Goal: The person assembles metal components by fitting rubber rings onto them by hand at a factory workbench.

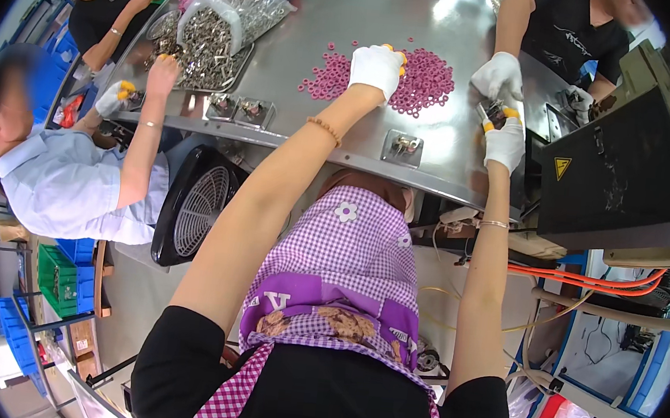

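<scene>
My left hand [375, 71], in a white glove with yellow fingertips, reaches onto a spread of small pink rings [426, 81] on the metal table. Its fingers curl down among the rings; whatever they pinch is hidden. Near the table's right edge, my right hand [506, 143], gloved the same way, grips a small dark-and-silver metal part [493, 110] between thumb and fingers. Just beyond that part is a co-worker's white-gloved hand [499, 75], close to it; I cannot tell whether it touches. A small metal fitting on a square plate [402, 148] lies near the front edge.
A dark machine box [617, 168] stands at the right. Left on the table are a heap of metal parts [205, 47] and two small fittings [240, 110]. Co-workers sit at the left and far right. A black fan [200, 204] stands beside me, and orange hoses [586, 280] run at the right.
</scene>
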`<act>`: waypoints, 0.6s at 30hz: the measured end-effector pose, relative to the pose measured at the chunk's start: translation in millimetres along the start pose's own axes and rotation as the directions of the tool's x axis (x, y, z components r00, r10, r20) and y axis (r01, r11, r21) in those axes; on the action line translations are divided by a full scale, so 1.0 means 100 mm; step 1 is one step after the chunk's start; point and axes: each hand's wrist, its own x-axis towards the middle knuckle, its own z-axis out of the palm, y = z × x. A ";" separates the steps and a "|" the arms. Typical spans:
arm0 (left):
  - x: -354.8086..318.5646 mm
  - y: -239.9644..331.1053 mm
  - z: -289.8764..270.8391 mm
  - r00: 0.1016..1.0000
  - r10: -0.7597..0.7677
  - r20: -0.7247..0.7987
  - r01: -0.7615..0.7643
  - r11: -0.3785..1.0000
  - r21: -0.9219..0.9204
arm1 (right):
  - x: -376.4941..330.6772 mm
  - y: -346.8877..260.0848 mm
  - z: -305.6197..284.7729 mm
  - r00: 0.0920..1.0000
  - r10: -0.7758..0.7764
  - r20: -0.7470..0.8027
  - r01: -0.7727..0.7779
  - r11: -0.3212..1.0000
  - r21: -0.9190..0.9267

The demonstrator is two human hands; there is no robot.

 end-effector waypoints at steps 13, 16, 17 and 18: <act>0.11 -0.08 0.19 0.971 0.179 -0.159 -0.163 0.980 0.111 | 0.09 0.01 0.00 1.000 0.004 -0.028 -0.007 0.992 -0.123; -0.03 -0.13 0.13 0.941 0.224 -0.253 -0.216 0.975 0.059 | 0.14 -0.03 0.01 0.999 0.003 -0.046 -0.011 0.984 -0.176; -0.11 -0.15 0.13 0.936 0.258 -0.239 -0.253 0.966 0.052 | 0.13 -0.05 0.03 0.996 0.004 -0.092 -0.024 0.977 -0.211; -0.18 -0.17 0.16 0.930 0.290 -0.228 -0.288 0.957 0.043 | 0.13 -0.08 0.06 0.990 0.001 -0.139 -0.035 0.969 -0.246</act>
